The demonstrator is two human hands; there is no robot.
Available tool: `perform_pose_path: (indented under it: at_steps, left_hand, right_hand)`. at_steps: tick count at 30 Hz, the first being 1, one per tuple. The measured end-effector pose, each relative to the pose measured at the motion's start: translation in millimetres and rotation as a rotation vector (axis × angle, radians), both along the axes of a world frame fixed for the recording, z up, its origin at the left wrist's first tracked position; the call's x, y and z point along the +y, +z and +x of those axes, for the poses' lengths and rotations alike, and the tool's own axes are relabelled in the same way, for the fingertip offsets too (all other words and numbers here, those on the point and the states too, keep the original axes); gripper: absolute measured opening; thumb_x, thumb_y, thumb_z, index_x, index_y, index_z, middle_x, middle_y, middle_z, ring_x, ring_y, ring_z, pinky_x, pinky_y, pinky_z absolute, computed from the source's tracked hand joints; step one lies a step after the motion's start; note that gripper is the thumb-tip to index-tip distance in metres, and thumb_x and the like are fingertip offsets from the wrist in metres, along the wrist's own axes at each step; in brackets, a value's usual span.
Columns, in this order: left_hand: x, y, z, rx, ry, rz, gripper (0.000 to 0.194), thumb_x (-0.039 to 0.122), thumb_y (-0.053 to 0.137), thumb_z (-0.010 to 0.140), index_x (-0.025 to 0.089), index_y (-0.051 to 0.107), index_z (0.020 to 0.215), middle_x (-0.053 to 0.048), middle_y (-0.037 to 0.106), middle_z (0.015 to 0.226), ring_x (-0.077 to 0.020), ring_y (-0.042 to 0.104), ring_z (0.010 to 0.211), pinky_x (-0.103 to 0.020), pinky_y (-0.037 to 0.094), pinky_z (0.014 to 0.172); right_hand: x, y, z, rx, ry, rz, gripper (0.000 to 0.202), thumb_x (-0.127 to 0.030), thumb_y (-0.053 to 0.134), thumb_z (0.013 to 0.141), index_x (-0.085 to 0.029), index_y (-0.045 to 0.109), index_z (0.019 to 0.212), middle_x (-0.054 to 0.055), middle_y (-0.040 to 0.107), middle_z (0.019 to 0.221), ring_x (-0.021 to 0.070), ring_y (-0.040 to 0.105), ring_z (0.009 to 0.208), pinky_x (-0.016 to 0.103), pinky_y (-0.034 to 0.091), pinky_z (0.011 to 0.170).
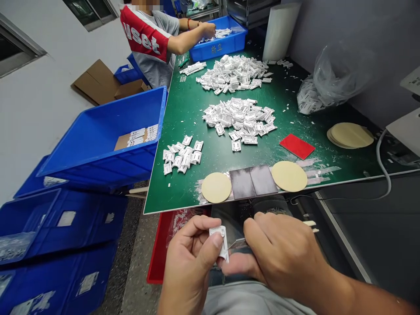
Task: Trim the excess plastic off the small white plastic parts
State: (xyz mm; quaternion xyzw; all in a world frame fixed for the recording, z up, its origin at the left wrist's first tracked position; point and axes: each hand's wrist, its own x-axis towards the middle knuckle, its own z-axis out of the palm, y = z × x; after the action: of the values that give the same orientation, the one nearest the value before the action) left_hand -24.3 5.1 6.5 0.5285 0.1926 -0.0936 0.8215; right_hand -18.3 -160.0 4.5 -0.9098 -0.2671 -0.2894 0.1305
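Note:
My left hand [197, 258] pinches a small white plastic part [223, 243] between thumb and fingers, above my lap. Closed around a thin metal-bladed tool [236, 241], my right hand [282, 249] keeps the blade at the part's right edge. Pale ends, perhaps of the handle, poke out behind that hand. The right thumb lies just under the part's lower end; whether it touches is hard to tell. On the green table [183, 192] ahead lie a small group of similar white parts [182, 155], a larger pile [239, 118] and another pile [236, 72] farther back.
Along the front table edge lie sandpaper discs [216, 187] and dark rectangular pads [252, 181]. A red sheet [297, 146] lies behind them. Blue bins [98, 131] stand left, a red bin [157, 258] below. A co-worker [154, 39] reaches into a blue crate [218, 50].

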Motion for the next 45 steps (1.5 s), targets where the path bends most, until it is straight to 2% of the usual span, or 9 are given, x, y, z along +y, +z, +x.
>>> perform_pose_path:
  at_steps: [8,14,19,21,25,28,31,37,45]
  left_hand:
    - [4.4,-8.5,2.4,-0.023,-0.064,0.009,0.025,0.028,0.084,0.066,0.019,0.07,0.084,0.0,0.066,0.062,-0.0087,0.056,0.051,-0.018,0.047,0.049]
    - [2.4,-3.1,1.6,-0.013,-0.026,0.002,0.027,0.028,0.085,0.064,0.018,0.07,0.083,0.001,0.064,0.063,-0.008,0.056,0.05,-0.017,0.047,0.048]
    - [0.0,-3.7,2.1,-0.033,-0.007,0.044,0.023,0.03,0.081,0.071,0.019,0.067,0.086,0.001,0.065,0.061,-0.0102,0.057,0.052,-0.019,0.047,0.051]
    - [-1.2,-3.7,1.3,-0.051,-0.003,0.091,0.021,0.029,0.08,0.072,0.02,0.067,0.086,0.001,0.065,0.064,-0.0096,0.058,0.055,-0.018,0.047,0.054]
    - [-4.2,-0.9,-0.7,-0.109,-0.118,0.033,0.026,0.034,0.079,0.073,0.021,0.071,0.094,-0.007,0.071,0.097,-0.0152,0.065,0.082,-0.02,0.052,0.072]
    - [-5.8,0.9,0.2,-0.091,-0.169,-0.08,0.02,0.034,0.075,0.077,0.021,0.072,0.092,-0.007,0.07,0.101,-0.0156,0.063,0.087,-0.021,0.051,0.075]
    - [-6.3,1.6,2.4,-0.029,-0.171,-0.193,0.015,0.032,0.073,0.079,0.02,0.071,0.087,-0.003,0.066,0.089,-0.0114,0.06,0.075,-0.02,0.049,0.07]
    - [-6.1,0.3,4.4,-0.019,-0.199,-0.164,0.017,0.036,0.076,0.076,0.02,0.072,0.078,-0.001,0.062,0.081,-0.0098,0.054,0.072,-0.018,0.045,0.069]
    - [-3.3,-1.9,4.1,-0.007,-0.225,-0.098,0.017,0.036,0.079,0.072,0.02,0.074,0.074,-0.002,0.062,0.081,-0.0128,0.054,0.078,-0.02,0.044,0.072]
  right_hand:
    - [-0.9,-3.8,-3.6,-0.029,0.008,0.013,0.051,-0.06,0.037,0.094,-0.023,0.044,0.06,0.0,0.039,0.053,0.0182,0.028,0.051,0.036,0.013,0.054]
    - [0.3,-5.7,-3.5,-0.037,0.019,0.025,0.051,-0.057,0.037,0.095,-0.023,0.044,0.059,0.0,0.039,0.052,0.0179,0.028,0.051,0.036,0.014,0.054]
    - [1.7,-10.8,-4.1,0.007,0.141,0.164,0.056,-0.061,0.031,0.096,-0.021,0.044,0.058,-0.001,0.04,0.051,0.0152,0.031,0.049,0.035,0.017,0.052]
    - [2.8,-9.0,-4.5,0.225,0.226,0.343,0.052,-0.059,0.034,0.097,-0.019,0.049,0.067,-0.002,0.047,0.056,0.0123,0.038,0.05,0.032,0.023,0.051]
    - [3.9,3.1,-5.4,0.88,0.327,0.708,0.029,-0.03,0.039,0.101,-0.019,0.046,0.075,-0.007,0.046,0.063,0.0059,0.04,0.053,0.021,0.03,0.051]
    - [2.0,8.4,-6.0,1.027,0.311,0.779,0.033,-0.033,0.039,0.101,-0.02,0.042,0.07,-0.008,0.04,0.06,0.0061,0.034,0.053,0.021,0.027,0.049]
    - [-2.3,4.9,-6.8,0.893,0.289,0.675,0.032,-0.037,0.041,0.1,-0.019,0.047,0.074,-0.007,0.044,0.061,0.0065,0.038,0.053,0.022,0.029,0.051]
    - [-8.1,-6.9,-4.5,0.204,0.136,0.215,0.055,-0.062,0.036,0.095,-0.016,0.057,0.073,0.0,0.051,0.059,0.0148,0.045,0.053,0.031,0.026,0.053]
    - [-6.0,-3.8,-0.3,0.05,0.032,0.043,0.06,-0.062,0.025,0.096,-0.02,0.051,0.063,0.001,0.043,0.054,0.0168,0.034,0.05,0.033,0.019,0.053]
